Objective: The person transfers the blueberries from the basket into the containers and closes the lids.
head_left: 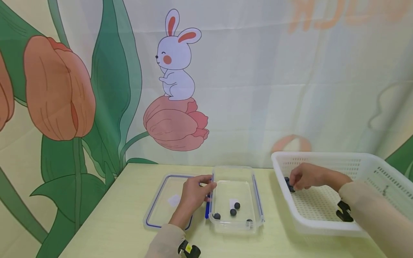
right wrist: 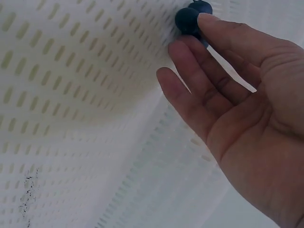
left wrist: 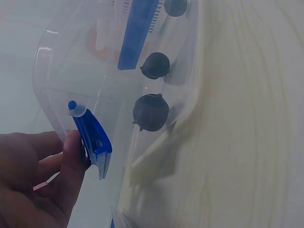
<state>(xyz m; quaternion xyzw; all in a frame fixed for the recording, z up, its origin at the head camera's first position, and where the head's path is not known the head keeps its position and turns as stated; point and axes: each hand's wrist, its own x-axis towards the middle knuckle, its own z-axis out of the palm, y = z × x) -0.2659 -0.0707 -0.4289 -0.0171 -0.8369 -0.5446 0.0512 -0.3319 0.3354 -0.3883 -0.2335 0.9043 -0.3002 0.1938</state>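
On the left side of a clear plastic container [head_left: 233,228], my left hand [head_left: 193,193] grips the wall and rim, thumb and fingers beside a blue latch [left wrist: 92,130]. Several dark blueberries [head_left: 237,205] lie on the container's floor toward its near end. My right hand [head_left: 308,176] reaches down into a white perforated basket [head_left: 332,225], at its left inner wall. There the thumb and fingers pinch a dark blueberry [right wrist: 186,20], with another right behind it. The other fingers of that hand are loosely bent.
Left of the container lies its clear lid [head_left: 153,209] with a blue seal, partly covered by my left forearm. All stand on a pale yellow table [head_left: 106,218]. A printed curtain [head_left: 238,89] with a rabbit and tulips hangs behind.
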